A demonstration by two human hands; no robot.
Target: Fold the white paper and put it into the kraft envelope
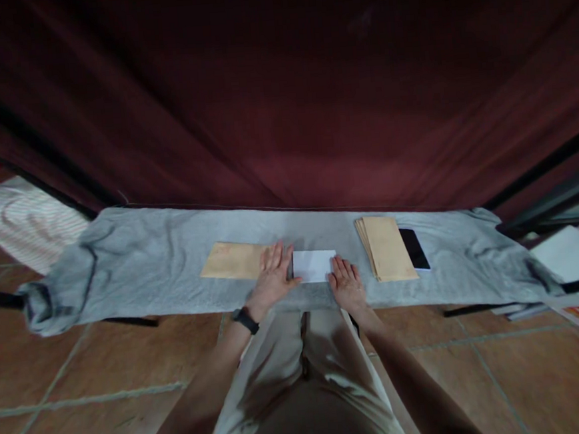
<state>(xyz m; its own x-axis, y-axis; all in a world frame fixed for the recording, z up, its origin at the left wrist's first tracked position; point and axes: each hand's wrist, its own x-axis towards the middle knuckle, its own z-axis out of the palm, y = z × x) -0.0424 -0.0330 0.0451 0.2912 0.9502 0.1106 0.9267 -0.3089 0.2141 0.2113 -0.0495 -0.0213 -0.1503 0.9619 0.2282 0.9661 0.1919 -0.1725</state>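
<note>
A white folded paper or card (pixel 314 266) lies flat on the grey cloth between my hands. My left hand (pixel 274 275), with a dark band at the wrist, is spread open; its thumb touches the paper's left edge and its fingers rest over the right end of a tan envelope (pixel 233 260). My right hand (pixel 347 282) lies flat with fingers stretched out, its thumb and index finger side at the paper's right edge. To the right of it sits a small stack of tan envelopes (pixel 389 248), slightly fanned at the left side.
A dark-screened phone (pixel 415 250) lies partly under the envelope stack. The grey cloth (pixel 138 276) covers a long narrow surface. A dark red curtain (pixel 281 110) hangs behind it. Striped fabric (pixel 31 217) is at far left, and white papers (pixel 576 258) are at far right.
</note>
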